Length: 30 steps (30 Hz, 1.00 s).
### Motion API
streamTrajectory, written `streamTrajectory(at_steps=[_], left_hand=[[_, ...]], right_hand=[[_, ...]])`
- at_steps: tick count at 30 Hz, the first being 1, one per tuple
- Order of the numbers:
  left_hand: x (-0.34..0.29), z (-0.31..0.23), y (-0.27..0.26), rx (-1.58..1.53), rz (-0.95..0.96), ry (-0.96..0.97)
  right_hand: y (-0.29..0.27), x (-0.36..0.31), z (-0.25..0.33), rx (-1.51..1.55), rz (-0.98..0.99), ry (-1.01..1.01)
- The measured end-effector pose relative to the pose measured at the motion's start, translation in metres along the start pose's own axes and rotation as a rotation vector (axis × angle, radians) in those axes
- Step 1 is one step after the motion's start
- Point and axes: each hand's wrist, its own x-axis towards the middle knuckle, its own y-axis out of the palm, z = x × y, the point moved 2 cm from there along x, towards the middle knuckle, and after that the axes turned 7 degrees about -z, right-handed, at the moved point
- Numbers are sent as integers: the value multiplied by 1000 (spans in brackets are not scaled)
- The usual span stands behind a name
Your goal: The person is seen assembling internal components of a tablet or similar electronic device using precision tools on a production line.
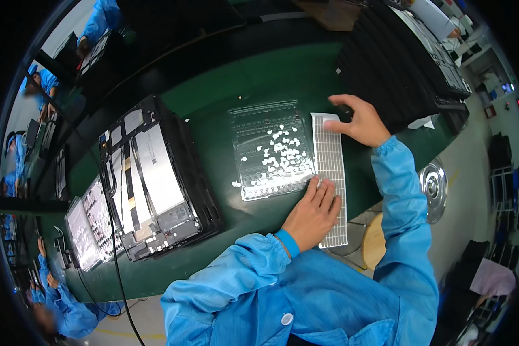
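Head view: left fingers (327, 197) rest on a long, gridded sheet (330, 154).

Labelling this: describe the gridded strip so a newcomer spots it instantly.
On the green table, find the clear tray scattered with small white pieces. Right of it, partly under the left hand, lies a long, narrow white sheet. Its printed grid sets it apart from the see-through tray.

Electronics workshop: open device (159, 167), blue-smocked co-workers (74, 314)

the green table (213, 147) holds a clear tray (245, 137), gridded strip (330, 164) – and stacked panels (160, 167).
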Motion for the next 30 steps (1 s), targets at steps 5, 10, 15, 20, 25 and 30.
streamTrajectory(at_steps=[5, 10, 15, 20, 25, 30], left_hand=[[3, 4, -8, -67, -105, 6], [10, 38, -44, -207, -221, -187], [-4, 50, -59, -187, -339, -284], [-19, 40, -75, -224, -331, -311], [-34, 36, -83, -209, -364, -316], [-44, 34, -92, -227, -429, -311]], right_hand=[[-13, -3, 20, 241, -388, 122], [10, 17, 47, 461, -136, 113], [64, 68, 53, -4, 75, -195], [86, 100, 56, -175, 335, -410], [86, 105, 74, -307, 516, -414], [74, 92, 65, -235, 408, -399]])
